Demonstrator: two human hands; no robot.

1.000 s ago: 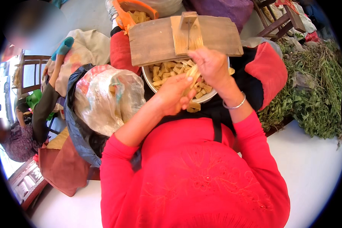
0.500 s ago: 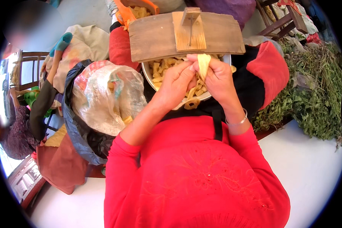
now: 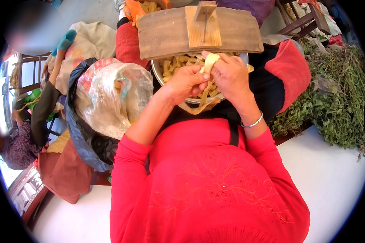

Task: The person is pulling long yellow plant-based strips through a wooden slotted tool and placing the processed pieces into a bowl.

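A soft, flat, pale yellow strip (image 3: 210, 61) is looped over the index finger of my right hand (image 3: 233, 77), whose fingers are closed on it. The thumb and fingers of my left hand (image 3: 185, 85) pinch the strip just below the loop. A brownish tail (image 3: 200, 107) hangs down past the near edge of a metal basin (image 3: 156, 73); where it joins the strip is partly hidden by my fingers. Beneath my hands, the basin holds many yellowish folded pieces (image 3: 175, 66). A wooden board (image 3: 162, 34) with a small block and a metal spike lies across its far side.
To my left stands a dark plastic bag (image 3: 79, 117) with a clear plastic liner (image 3: 109, 97). Leafy dried stalks (image 3: 336, 105) are heaped on the right. An orange container (image 3: 133, 10) of similar pieces is at the top. Another person's arm (image 3: 44, 109) shows at far left.
My right hand has turned over, and the strip that hung from its fingers now loops around the index finger. My left hand has moved slightly away, and the brownish tail shows longer over the basin edge.
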